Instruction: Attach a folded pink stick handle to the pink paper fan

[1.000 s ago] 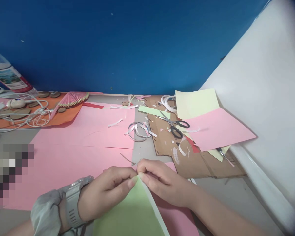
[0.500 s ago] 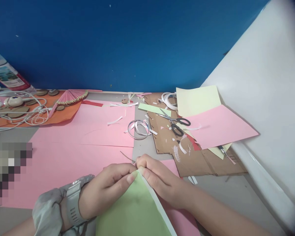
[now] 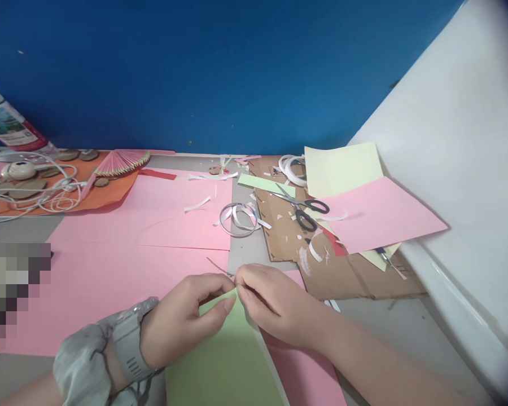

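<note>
A green sheet of paper [image 3: 220,361] with a white strip along its right edge is held up in front of me, its top corner pointing away. My left hand [image 3: 188,324] grips its upper left edge, thumb on the near face and fingers behind. At the corner, my right hand [image 3: 275,301] pinches with thumb and curled fingers, touching the white edge. The fingertips of both hands nearly meet there. Under them lies pink paper [image 3: 139,293]. A thin dark strip [image 3: 219,266] shows just beyond the fingertips.
Scissors [image 3: 302,208] lie on brown cardboard [image 3: 342,276] among paper scraps. Right of them are a pink sheet [image 3: 385,214] and a pale yellow sheet [image 3: 342,169]. A clear tape roll [image 3: 238,220] sits mid-table. Left are a pink folded fan [image 3: 125,163], white cables [image 3: 63,192] and a bottle [image 3: 14,127].
My left thumb and fingers have shifted slightly down and left along the green sheet, showing more of its top edge. The right thumb has drawn up toward the corner.
</note>
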{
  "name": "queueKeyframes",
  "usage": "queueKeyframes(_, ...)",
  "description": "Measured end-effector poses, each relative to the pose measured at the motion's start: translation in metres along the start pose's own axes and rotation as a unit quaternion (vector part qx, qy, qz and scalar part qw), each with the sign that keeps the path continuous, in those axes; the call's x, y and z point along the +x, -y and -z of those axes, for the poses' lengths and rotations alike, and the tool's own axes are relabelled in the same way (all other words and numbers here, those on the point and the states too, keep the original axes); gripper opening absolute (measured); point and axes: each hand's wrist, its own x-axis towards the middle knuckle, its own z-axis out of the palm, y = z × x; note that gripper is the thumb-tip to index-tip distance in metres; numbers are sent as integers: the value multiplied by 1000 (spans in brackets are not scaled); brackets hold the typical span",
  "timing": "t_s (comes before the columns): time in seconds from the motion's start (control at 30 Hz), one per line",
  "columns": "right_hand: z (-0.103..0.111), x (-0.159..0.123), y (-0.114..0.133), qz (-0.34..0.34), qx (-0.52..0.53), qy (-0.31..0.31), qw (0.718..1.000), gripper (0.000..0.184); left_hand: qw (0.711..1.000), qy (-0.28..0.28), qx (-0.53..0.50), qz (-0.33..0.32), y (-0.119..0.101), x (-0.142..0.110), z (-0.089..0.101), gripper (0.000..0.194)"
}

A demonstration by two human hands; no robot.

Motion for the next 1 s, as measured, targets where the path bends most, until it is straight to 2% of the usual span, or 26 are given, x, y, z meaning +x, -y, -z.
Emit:
queueKeyframes(0.27, -2, -2, -1, 11, 32, 13, 999, 20, 998, 20, -66, -6, 3, -1, 2, 24)
queueKeyframes(0.47, -5, -2, 1, 25, 79, -10, 997, 19, 989, 3, -143, -21, 0, -1, 0, 28)
queueKeyframes(0.8, -8, 1, 2, 38, 99, -39, 994, 19, 992, -22, -123, -23, -2, -2, 0, 31)
queueKeyframes(1.0, -8, 1, 2, 19, 101, -38, 994, 20, 994, -20, -106, -24, 1, -1, 0, 29)
